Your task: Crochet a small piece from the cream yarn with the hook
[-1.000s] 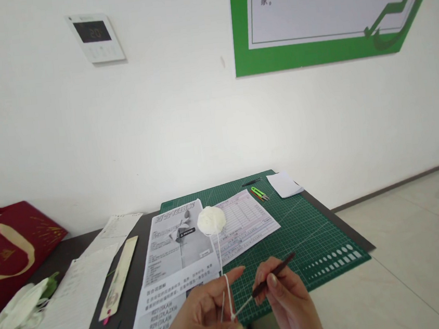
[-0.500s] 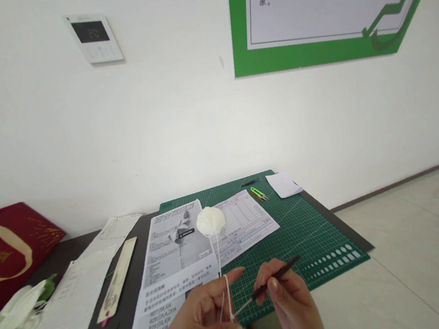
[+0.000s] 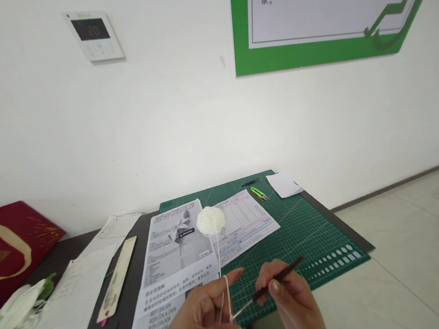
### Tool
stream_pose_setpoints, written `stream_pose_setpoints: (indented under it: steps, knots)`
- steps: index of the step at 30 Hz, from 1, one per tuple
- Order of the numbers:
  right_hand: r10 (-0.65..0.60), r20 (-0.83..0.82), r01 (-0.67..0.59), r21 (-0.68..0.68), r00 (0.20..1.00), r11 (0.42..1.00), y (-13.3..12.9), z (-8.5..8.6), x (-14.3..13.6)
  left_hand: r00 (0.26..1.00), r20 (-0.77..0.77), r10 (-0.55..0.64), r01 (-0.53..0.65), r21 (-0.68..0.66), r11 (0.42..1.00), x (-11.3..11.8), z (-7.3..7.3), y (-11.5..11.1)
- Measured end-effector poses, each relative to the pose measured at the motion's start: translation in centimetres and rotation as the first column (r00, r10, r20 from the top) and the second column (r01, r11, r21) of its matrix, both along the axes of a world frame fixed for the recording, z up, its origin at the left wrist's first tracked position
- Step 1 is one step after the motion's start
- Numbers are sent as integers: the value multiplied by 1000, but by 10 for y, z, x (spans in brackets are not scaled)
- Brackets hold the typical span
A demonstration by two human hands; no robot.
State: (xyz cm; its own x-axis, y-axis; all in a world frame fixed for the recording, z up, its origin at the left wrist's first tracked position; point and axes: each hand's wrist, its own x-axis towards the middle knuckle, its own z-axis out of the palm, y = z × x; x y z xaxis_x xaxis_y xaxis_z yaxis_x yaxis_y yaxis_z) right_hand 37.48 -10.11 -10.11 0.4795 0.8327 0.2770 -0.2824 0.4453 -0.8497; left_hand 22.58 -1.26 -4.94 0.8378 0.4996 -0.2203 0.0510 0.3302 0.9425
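Note:
At the table's near edge, my right hand (image 3: pixel 290 295) is closed on the dark handle of a crochet hook (image 3: pixel 281 273). The hook's thin metal shaft points left and down, its tip meeting the white yarn near my left fingertips. My left hand (image 3: pixel 204 318) pinches the white yarn (image 3: pixel 228 297), with a strand looped over its raised index finger. What the thumb covers is hidden. From that finger the strand runs up to a white yarn ball (image 3: pixel 210 221), which rests on the printed sheets beyond my hands.
A green cutting mat (image 3: pixel 300 229) lies under a pattern sheet (image 3: pixel 168 269) and a form (image 3: pixel 244 219). Green thread snips (image 3: pixel 259 194) and white paper (image 3: pixel 284 184) are at the back. Leftward are a bookmark (image 3: pixel 117 280), handwritten sheets (image 3: pixel 68 295), white crocheted pieces (image 3: pixel 16 317) and a red bag (image 3: pixel 16 243).
My right hand and the crochet hook have shifted slightly to the right, drawing the hook's tip a little from my left fingers. The left hand stays almost in place.

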Motion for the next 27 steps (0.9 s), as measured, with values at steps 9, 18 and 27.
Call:
stream_pose_setpoints:
  steps: [9,18,27]
  knots:
    - [48,73,-52,49,996,997,-2,5,1,1000,-20,-15,15,9,1000,0,-1,1]
    - [58,186,-70,60,981,996,-4,8,1,993,-86,-84,93,100,991,1,-9,6]
    - [-1,115,-3,34,993,999,-4,5,-1,996,-76,35,-23,156,988,6,-7,-3]
